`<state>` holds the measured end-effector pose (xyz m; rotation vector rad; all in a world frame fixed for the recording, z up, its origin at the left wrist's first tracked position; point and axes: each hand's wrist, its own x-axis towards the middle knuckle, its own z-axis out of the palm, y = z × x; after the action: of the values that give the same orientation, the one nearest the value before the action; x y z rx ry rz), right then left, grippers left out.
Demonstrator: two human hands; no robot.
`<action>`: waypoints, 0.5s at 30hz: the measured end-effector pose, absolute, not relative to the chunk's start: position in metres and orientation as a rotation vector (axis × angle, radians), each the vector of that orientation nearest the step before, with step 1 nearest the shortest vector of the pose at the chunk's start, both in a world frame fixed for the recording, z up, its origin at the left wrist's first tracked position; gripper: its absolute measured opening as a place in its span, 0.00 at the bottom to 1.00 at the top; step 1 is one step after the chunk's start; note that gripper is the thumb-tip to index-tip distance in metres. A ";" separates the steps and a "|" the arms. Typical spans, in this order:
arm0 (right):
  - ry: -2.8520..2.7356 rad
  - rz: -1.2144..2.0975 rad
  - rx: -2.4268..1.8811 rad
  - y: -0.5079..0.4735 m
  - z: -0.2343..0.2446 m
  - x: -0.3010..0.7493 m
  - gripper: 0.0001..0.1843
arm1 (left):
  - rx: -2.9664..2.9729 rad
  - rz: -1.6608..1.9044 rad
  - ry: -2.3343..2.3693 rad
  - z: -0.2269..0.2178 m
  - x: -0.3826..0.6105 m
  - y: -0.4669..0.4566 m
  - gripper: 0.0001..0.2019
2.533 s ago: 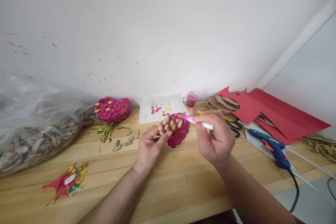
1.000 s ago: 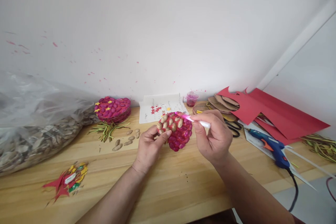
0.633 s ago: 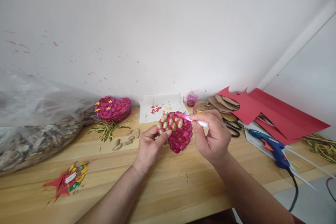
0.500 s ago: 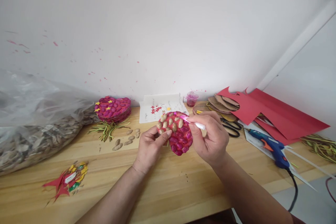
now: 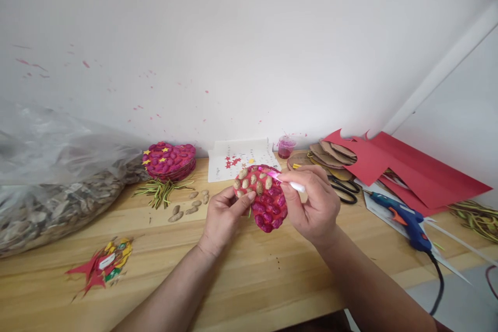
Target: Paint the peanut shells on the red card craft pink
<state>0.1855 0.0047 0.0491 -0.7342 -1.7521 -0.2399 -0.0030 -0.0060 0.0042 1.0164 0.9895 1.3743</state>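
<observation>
My left hand (image 5: 226,213) grips the left edge of a red round disc (image 5: 254,201) covered with peanuts in their shells, thumb on its face. The shells on its lower right are shiny magenta; those at the upper left are plain tan. In my right hand (image 5: 314,206) is a paintbrush (image 5: 293,184) with a white handle, held like a pen. Its pink tip touches the top of the disc, near unpainted shells. Several loose peanuts (image 5: 191,210) lie on the wooden table left of the disc. Behind it stands a small clear cup (image 5: 286,147) of magenta paint.
At left are a big plastic bag of peanuts (image 5: 58,207), a stack of magenta discs (image 5: 171,161) and paper scraps (image 5: 105,264). A paper with stars (image 5: 221,166) lies near the wall. To the right are scissors (image 5: 344,189), red card (image 5: 420,176) and a blue glue gun (image 5: 408,220).
The view has shifted slightly. Both hands keep their hold on the disc and the paintbrush, and the brush tip stays at the disc's top.
</observation>
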 end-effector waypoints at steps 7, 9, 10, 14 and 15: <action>-1.777 -0.241 -0.723 0.005 0.050 0.185 0.12 | 1.021 1.379 0.987 0.002 -0.003 -0.006 0.17; -1.764 -0.245 -0.746 0.004 0.050 0.185 0.12 | 1.025 1.381 0.988 0.002 -0.003 -0.005 0.17; -1.762 -0.240 -0.740 0.004 0.050 0.185 0.12 | 1.027 1.375 0.988 0.002 -0.003 -0.005 0.17; -1.793 -0.227 -0.683 0.004 0.049 0.185 0.13 | 1.042 1.368 1.011 0.005 -0.002 -0.006 0.18; -1.797 -0.235 -0.689 0.004 0.049 0.185 0.13 | 1.046 1.372 1.018 0.005 -0.002 -0.006 0.18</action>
<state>0.1848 0.0040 0.0490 -0.6894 -1.7970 -0.2348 -0.0024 -0.0062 0.0055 1.0462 1.0180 1.3721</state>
